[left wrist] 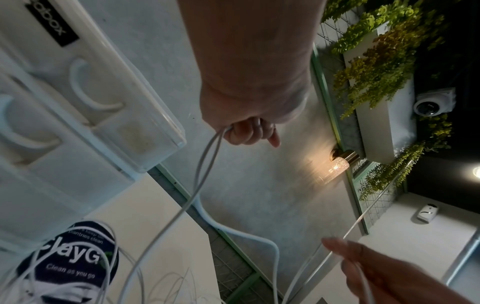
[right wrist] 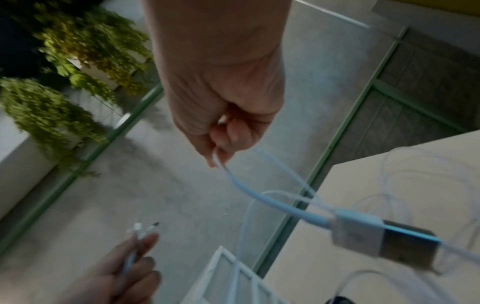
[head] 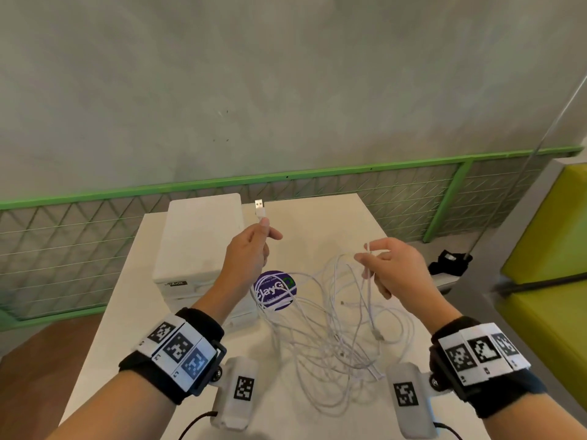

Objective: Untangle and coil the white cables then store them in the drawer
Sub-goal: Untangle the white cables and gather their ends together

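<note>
Your left hand (head: 246, 254) pinches one white cable just below its USB plug (head: 259, 208) and holds it raised above the table (head: 120, 312); your right hand (head: 392, 265) pinches a cable near another end, and its USB plug hangs before the right wrist camera; the rest of the white cables (head: 343, 328) lies in a loose tangle on the table, partly over a round purple sticker (head: 275, 289). The drawer unit (head: 198, 236) stands at the left, touching nothing you hold; its drawers seem closed. You are at the untangling step, I think; next, draw one cable free from the heap slowly, so no knot tightens, then coil it.
</note>
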`<state>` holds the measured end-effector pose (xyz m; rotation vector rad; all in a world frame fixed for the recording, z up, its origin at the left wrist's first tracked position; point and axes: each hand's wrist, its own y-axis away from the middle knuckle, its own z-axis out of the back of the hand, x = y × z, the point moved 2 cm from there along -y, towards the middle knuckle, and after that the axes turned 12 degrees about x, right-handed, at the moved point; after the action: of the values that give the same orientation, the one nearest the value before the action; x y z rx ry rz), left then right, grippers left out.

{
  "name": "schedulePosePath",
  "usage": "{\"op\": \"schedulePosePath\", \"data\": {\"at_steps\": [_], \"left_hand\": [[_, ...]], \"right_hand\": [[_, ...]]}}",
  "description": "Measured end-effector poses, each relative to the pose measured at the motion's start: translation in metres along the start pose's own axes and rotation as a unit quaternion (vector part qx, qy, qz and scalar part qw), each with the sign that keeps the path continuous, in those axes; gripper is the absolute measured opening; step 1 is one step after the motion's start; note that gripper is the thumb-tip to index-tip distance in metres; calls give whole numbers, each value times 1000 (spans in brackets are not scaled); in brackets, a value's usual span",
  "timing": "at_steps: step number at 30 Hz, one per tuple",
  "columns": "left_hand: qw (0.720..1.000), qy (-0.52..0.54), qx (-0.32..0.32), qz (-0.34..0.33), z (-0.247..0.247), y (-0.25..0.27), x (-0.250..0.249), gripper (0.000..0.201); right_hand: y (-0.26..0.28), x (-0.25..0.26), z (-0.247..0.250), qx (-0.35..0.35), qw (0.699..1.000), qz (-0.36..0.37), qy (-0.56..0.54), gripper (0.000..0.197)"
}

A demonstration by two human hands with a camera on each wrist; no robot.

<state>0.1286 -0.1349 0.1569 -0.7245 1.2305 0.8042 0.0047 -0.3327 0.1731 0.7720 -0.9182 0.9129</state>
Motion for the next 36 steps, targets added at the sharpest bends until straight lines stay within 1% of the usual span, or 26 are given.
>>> {"op": "schedulePosePath", "data": {"at_steps": [1, 4, 5, 6, 7, 8, 9, 10, 11, 12, 13, 15, 16, 20, 23, 26, 27, 29, 30, 31, 33, 34, 36], "left_hand": [[1000, -4, 9, -2, -2, 1, 0, 42], [999, -28, 40, -9, -10, 6, 0, 39], [998, -27, 49, -14, -12, 6, -1, 38], [998, -18, 58, -17, -15, 7, -2, 36], [998, -5, 65, -21, -18, 7, -3, 35], [997, 8, 69, -25, -20, 7, -5, 34], [997, 20, 70, -29, -22, 7, -6, 33], [996, 34, 69, -34, -23, 7, -9, 33], [996, 50, 66, -36, -23, 7, -11, 33], [995, 69, 65, -36, -24, 7, -15, 33], [992, 96, 65, -37, -25, 7, -19, 33], [984, 159, 71, -43, -29, 7, -26, 33], [980, 180, 70, -45, -31, 7, -30, 33], [970, 228, 73, -51, -42, 9, -40, 32], [969, 231, 76, -53, -52, 12, -44, 31], [971, 218, 70, -65, -60, 13, -47, 28], [973, 209, 70, -65, -62, 13, -48, 28], [978, 183, 72, -66, -63, 15, -49, 27], [982, 163, 75, -64, -62, 15, -50, 26], [985, 141, 74, -58, -62, 15, -50, 26], [989, 122, 62, -49, -61, 13, -50, 27], [989, 134, 49, -39, -61, 12, -50, 25], [981, 188, 36, -1, -61, 11, -51, 21]], "right_hand": [[2, 5, -1, -6, 1000, -2, 19, 37], [7, 17, -3, -25, 992, -17, 120, 80], [10, 23, -4, -17, 989, -9, 146, 81], [12, 29, -7, 0, 988, 9, 155, 70], [13, 36, -9, 20, 991, 36, 127, 47], [16, 42, -10, 39, 996, 53, 54, 24], [18, 48, -11, 60, 995, 65, -48, 11], [20, 54, -11, 81, 981, 73, -160, 13], [21, 58, -10, 101, 959, 81, -252, 14], [21, 61, -9, 109, 943, 88, -303, 14], [19, 62, -7, 104, 941, 94, -309, 12], [16, 61, -8, 68, 953, 91, -280, 5], [14, 58, -10, 46, 959, 83, -266, 4], [10, 46, -24, 17, 986, 46, -162, 24], [12, 42, -40, 24, 991, 12, -129, 31], [15, 43, -55, 59, 992, -15, -107, 33], [15, 43, -58, 67, 995, -12, -77, 32], [16, 44, -59, 76, 997, 8, -2, 23], [17, 45, -59, 81, 996, 21, 35, 20], [18, 45, -59, 88, 992, 38, 76, 21], [19, 46, -60, 104, 978, 66, 171, 34], [20, 46, -62, 108, 968, 78, 215, 39], [21, 44, -65, 116, 948, 96, 282, 41]]}}
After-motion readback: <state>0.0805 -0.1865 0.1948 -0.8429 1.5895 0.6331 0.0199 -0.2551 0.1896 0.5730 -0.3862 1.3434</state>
